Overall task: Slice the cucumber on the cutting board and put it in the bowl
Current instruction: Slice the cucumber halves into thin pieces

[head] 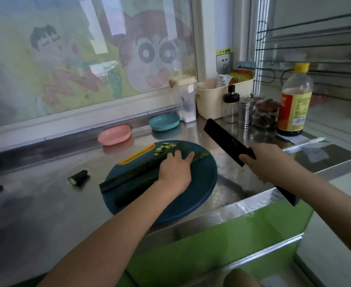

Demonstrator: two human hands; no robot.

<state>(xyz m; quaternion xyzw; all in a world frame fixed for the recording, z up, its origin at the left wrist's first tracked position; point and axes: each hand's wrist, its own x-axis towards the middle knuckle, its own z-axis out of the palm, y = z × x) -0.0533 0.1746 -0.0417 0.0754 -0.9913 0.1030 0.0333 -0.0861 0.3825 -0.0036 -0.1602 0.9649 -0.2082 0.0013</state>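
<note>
A long dark green cucumber lies diagonally across the round dark blue cutting board. My left hand presses down on it near its far end, fingers spread over it. Several thin slices lie at the board's far edge beside a yellow handle slot. My right hand grips a black cleaver, held in the air to the right of the board, blade pointing away to the upper left. A pink bowl and a blue bowl stand behind the board.
A cut cucumber end lies on the steel counter left of the board. At the back right stand a cream basket, spice jars and a yellow-capped sauce bottle. The counter's front edge runs just beyond the board.
</note>
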